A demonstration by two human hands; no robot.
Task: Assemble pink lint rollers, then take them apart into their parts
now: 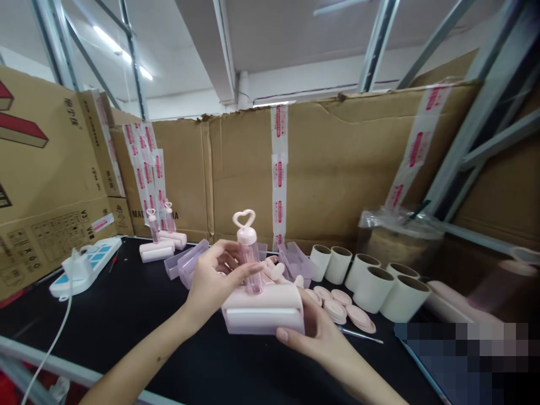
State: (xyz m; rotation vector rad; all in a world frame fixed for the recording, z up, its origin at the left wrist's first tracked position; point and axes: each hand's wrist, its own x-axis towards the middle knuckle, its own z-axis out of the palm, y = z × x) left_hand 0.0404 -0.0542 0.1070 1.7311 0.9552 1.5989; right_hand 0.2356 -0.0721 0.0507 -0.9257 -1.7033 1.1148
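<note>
A pale pink lint roller (262,301) is held up over the black tabletop, its wide body level and a sheet edge showing along the front. From its top rises a clear pink handle (248,247) ending in a heart-shaped loop. My left hand (219,270) is closed around this handle, thumb across its lower part. Round the right end of the body, my right hand (312,329) is closed with its thumb in front; its other fingers are mostly hidden behind. Pink round caps (335,309) and small pink parts (274,271) lie just beyond the roller.
White adhesive rolls (374,289) stand at the back right. Translucent lilac covers (192,264) lie behind my hands. Two similar lint rollers (157,251) stand at the back left, near a power strip (86,267). A metal tool (360,336) lies at right. Cardboard walls (240,174) enclose the table.
</note>
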